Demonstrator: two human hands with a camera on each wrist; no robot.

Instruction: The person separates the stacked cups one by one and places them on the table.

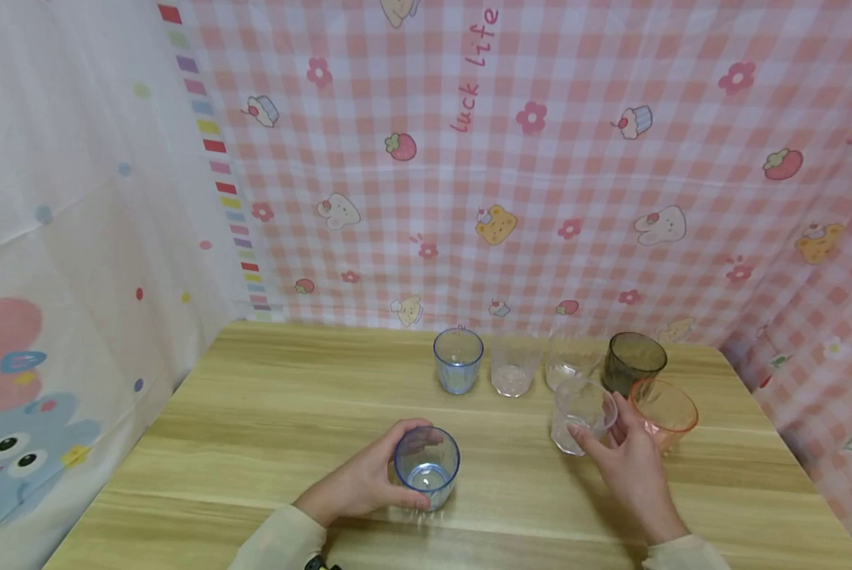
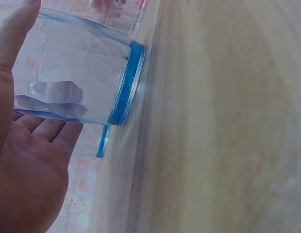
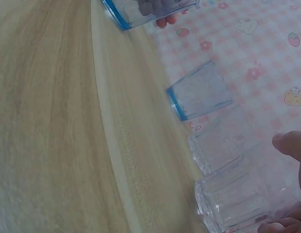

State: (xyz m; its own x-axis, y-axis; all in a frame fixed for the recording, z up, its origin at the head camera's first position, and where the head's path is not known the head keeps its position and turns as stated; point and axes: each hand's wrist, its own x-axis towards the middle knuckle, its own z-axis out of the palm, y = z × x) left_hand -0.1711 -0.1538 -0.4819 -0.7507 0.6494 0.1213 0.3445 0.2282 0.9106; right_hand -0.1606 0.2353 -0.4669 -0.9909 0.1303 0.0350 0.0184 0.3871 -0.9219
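Observation:
My left hand [image 1: 369, 481] grips a blue-tinted glass [image 1: 428, 459] near the front middle of the table, thumb on the near side and fingers round the far side. In the left wrist view this glass [image 2: 77, 73] has its thick blue base at or just above the tabletop; I cannot tell which. Further right, my right hand [image 1: 631, 463] holds a clear faceted glass [image 1: 567, 435] between thumb and fingers. An orange-rimmed glass [image 1: 671, 408] stands just beyond that hand's right side, and a dark smoky glass [image 1: 633, 364] is behind it.
Along the back of the wooden table [image 1: 290, 396] stand another blue-tinted glass [image 1: 458, 360] and two clear glasses [image 1: 511, 376], close together. Behind them hangs a pink checked cloth [image 1: 469, 182]. White printed cloth [image 1: 98, 198] hangs at the left.

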